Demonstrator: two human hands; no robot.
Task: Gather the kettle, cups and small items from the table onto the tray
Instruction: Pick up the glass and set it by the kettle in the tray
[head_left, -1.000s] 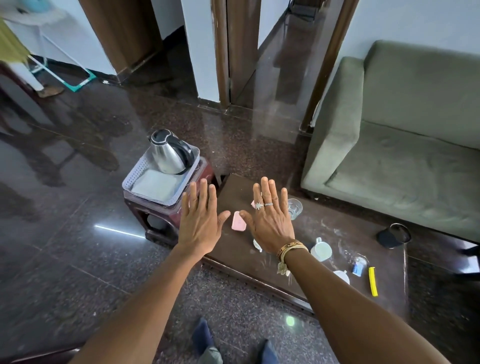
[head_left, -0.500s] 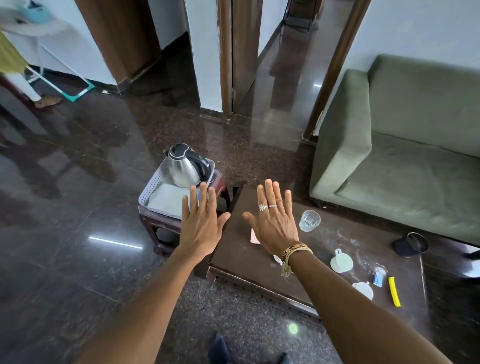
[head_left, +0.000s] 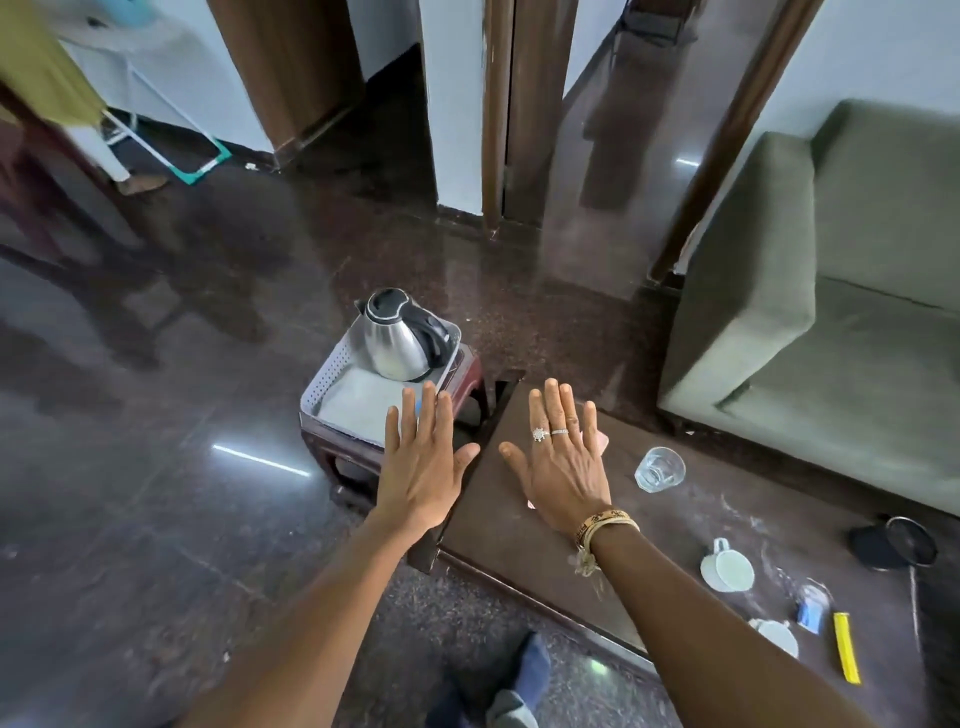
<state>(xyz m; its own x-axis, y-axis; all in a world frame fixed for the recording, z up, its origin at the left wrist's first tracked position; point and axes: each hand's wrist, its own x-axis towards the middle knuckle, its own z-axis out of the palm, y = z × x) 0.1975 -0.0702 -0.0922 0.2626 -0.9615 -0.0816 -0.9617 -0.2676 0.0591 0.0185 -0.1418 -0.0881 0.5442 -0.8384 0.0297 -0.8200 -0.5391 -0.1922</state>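
A steel kettle (head_left: 396, 339) with a black handle stands in the far end of a grey tray (head_left: 332, 395), which sits on a small dark stool. My left hand (head_left: 422, 460) hovers flat, fingers straight, over the tray's near corner. My right hand (head_left: 558, 460) is spread flat over the left end of the dark low table (head_left: 498, 519), hiding most of a pink item (head_left: 601, 440). On the table lie a clear glass (head_left: 658, 468), a white cup (head_left: 726, 567), a second white cup (head_left: 776, 635) partly behind my forearm, a small blue item (head_left: 809, 609) and a yellow stick (head_left: 847, 647).
A green sofa (head_left: 831, 322) stands right behind the table. A black strainer-like utensil (head_left: 896, 543) lies at the table's far right. The stool (head_left: 467, 376) adjoins the table's left end. Polished dark floor spreads left; a doorway is ahead. My feet (head_left: 514, 696) are below.
The view shifted left and down, so the table items sit further right in frame. Both hands stay flat and spread, holding nothing. The pink item is now mostly covered by my right hand.
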